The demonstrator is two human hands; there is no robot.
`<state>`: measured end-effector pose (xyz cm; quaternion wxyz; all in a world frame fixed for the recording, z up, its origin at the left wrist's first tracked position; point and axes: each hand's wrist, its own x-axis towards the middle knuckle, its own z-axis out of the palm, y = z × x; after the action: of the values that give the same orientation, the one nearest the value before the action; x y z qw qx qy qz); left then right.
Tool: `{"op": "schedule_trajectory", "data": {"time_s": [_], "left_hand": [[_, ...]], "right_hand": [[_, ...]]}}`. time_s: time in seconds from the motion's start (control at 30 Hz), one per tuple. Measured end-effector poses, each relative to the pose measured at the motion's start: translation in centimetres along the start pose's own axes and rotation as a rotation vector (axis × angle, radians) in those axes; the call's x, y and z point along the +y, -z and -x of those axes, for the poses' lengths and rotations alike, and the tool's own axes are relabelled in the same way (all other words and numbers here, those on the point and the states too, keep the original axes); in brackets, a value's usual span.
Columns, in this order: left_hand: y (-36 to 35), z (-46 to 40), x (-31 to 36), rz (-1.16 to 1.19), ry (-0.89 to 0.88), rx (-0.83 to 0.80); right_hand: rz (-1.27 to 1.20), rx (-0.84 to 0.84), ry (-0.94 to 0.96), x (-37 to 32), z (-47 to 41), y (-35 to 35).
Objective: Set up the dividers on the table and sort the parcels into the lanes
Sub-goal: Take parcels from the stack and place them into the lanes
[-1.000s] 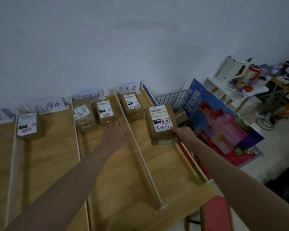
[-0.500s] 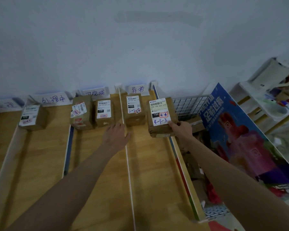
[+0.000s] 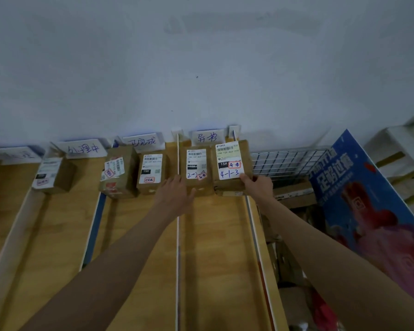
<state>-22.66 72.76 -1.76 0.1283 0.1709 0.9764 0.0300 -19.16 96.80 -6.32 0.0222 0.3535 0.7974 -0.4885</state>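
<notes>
My right hand (image 3: 258,186) grips the near right corner of a brown parcel marked 4-1-3 (image 3: 230,163) at the far end of the rightmost lane. Beside it on the left sits a parcel marked 2-2 (image 3: 196,167). My left hand (image 3: 177,194) lies open, fingers spread, over the white divider (image 3: 178,247), its fingertips close to the 2-2 parcel. Two more parcels (image 3: 120,172) (image 3: 151,172) stand in the lane to the left, and another parcel (image 3: 49,174) in the lane beyond. Handwritten lane labels (image 3: 207,137) lean on the wall.
Further white dividers (image 3: 91,232) (image 3: 10,242) split the wooden table (image 3: 215,259) into lanes. Off the table's right edge stands a wire basket (image 3: 287,161) with boxes, and a blue and red poster (image 3: 368,199) leans there. The wall closes off the far side.
My right hand has carried the 4-1-3 parcel forward to the far end of the right lane, next to the 2-2 parcel. My left hand has shifted slightly toward the divider.
</notes>
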Motion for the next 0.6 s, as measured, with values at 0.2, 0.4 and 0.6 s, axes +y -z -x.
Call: {"op": "schedule_trajectory", "data": {"time_s": [0.2, 0.4, 0.6], "left_hand": [[-1.2, -3.0, 0.0, -0.018, 0.01, -0.057], [-2.5, -4.6, -0.5, -0.026, 0.01, -0.121], [-3.3, -5.1, -1.1, -0.031, 0.0, -0.145]], "right_hand": [[0.062, -0.001, -0.003, -0.5, -3.0, -1.2], [0.042, -0.052, 0.011, -0.2, -4.7, -2.2], [0.01, -0.116, -0.02, -0.2, -5.5, -2.7]]}}
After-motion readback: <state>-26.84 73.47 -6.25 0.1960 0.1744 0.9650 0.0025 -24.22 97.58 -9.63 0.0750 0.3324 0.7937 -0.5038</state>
